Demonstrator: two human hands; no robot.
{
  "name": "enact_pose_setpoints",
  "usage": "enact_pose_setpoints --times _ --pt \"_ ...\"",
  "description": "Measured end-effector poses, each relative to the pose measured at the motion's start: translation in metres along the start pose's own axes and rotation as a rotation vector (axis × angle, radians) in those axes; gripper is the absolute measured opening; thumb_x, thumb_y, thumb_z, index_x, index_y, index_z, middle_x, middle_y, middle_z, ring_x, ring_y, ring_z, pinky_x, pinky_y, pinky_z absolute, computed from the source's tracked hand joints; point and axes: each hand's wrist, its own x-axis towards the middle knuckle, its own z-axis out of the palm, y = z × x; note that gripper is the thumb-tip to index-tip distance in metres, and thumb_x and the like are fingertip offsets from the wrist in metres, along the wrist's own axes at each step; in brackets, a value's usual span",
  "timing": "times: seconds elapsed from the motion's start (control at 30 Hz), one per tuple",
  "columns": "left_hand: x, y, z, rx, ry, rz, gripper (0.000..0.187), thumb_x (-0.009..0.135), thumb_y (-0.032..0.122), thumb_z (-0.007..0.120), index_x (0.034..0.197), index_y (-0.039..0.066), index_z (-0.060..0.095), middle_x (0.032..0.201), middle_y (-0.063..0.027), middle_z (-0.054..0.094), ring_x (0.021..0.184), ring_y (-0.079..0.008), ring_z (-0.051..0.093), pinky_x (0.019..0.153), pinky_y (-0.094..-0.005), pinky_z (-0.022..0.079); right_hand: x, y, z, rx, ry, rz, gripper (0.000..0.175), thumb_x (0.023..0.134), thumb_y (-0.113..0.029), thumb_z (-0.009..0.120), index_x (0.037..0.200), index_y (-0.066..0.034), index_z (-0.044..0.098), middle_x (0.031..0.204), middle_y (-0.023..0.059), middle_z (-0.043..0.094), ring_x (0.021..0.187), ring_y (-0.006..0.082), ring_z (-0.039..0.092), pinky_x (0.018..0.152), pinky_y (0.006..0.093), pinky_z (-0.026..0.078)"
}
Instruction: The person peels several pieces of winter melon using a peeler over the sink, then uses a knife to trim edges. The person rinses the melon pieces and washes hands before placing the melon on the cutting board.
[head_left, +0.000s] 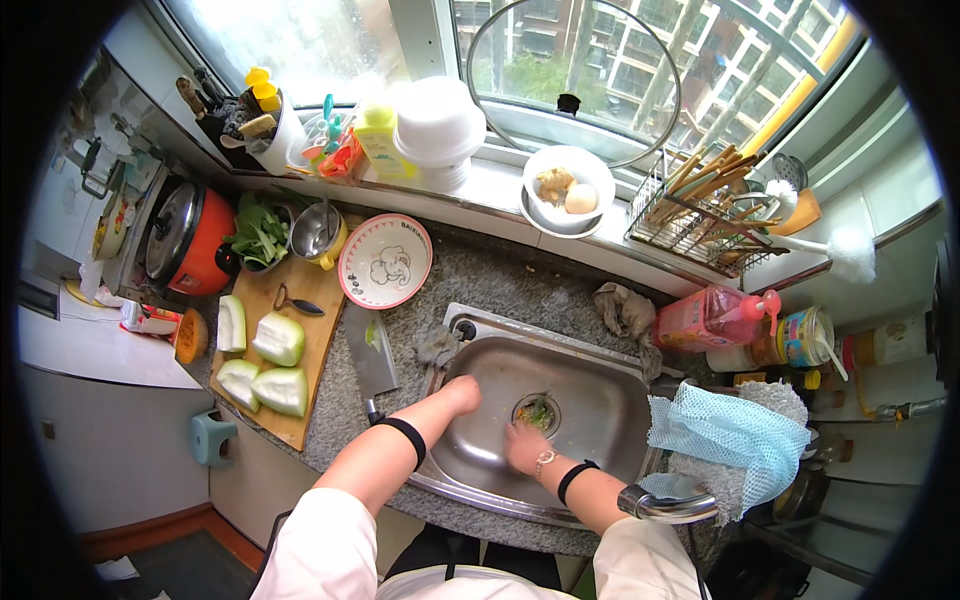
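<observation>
My right hand (527, 444) is low in a stainless-steel sink (600, 375), its fingertips at the edge of the drain strainer (556, 411). Green and orange food scraps (535, 412) lie in that strainer. Whether the fingers grip any of them is hidden. Over the sink's left side is my left hand (465, 394), its fingers curled down and mostly out of sight, so I cannot tell if it holds anything. A grey rag (437, 346) lies on the sink's upper left corner. Left of the sink rests a cleaver (373, 356) with a bit of green peel on its blade.
Peeled pale-green melon pieces (279, 339) and a peeler (298, 301) lie on a wooden cutting board (319, 375). Behind stands a pink-rimmed bowl (386, 262). A chrome faucet (667, 501) juts near my right forearm. Blue mesh cloth (731, 442) and a pink pump bottle (705, 319) sit at right.
</observation>
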Motion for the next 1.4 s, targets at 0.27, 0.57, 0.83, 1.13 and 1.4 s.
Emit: enact_pose_setpoints --times 0.27,0.57,0.83,1.13,1.4 --pt "-0.018 0.002 -0.009 0.186 0.030 0.102 0.033 0.083 0.014 0.056 0.110 0.002 0.069 0.111 -0.0199 0.069 0.108 -0.0328 0.065 0.095 -0.0408 0.050 0.040 -0.014 -0.021 -0.309 0.263 0.066 0.056 0.092 -0.022 0.046 0.145 -0.0039 0.045 0.150 0.0150 0.042 0.142 0.0317 0.033 0.119 0.0486 0.020" --pt "-0.042 0.020 -0.042 -0.566 0.052 -0.309 0.053 0.087 0.009 0.048 0.139 -0.002 0.051 0.140 -0.0250 0.052 0.133 -0.0349 0.049 0.111 -0.0391 0.038 0.079 -0.034 -0.032 -0.102 0.379 -0.020 0.048 0.095 -0.025 0.046 0.135 0.0023 0.052 0.144 0.0169 0.046 0.136 0.0330 0.039 0.115 0.0481 0.027" --pt "-0.046 0.017 -0.037 -0.731 0.090 -0.350 0.055 0.086 0.008 0.046 0.141 0.002 0.050 0.144 -0.0219 0.051 0.136 -0.0328 0.047 0.113 -0.0393 0.037 -0.002 0.007 0.001 -0.055 0.205 0.052 0.055 0.089 -0.019 0.048 0.140 0.0042 0.046 0.150 0.0182 0.041 0.138 0.0326 0.039 0.117 0.0458 0.028" --pt "-0.038 0.009 -0.024 -0.733 0.144 -0.309 0.051 0.087 0.008 0.047 0.137 0.002 0.055 0.140 -0.0206 0.054 0.133 -0.0321 0.050 0.111 -0.0381 0.038 0.000 0.003 -0.006 -0.166 0.094 -0.191 0.054 0.095 -0.017 0.045 0.147 -0.0073 0.040 0.158 0.0068 0.034 0.146 0.0304 0.030 0.120 0.0506 0.023" --pt "-0.042 0.009 -0.026 -0.793 0.124 -0.288 0.053 0.086 0.007 0.047 0.138 0.001 0.053 0.141 -0.0211 0.054 0.133 -0.0321 0.050 0.111 -0.0377 0.038 0.054 0.022 -0.051 -0.050 0.526 0.106 0.055 0.093 -0.016 0.043 0.145 0.0028 0.040 0.154 0.0197 0.035 0.144 0.0349 0.031 0.119 0.0497 0.023"
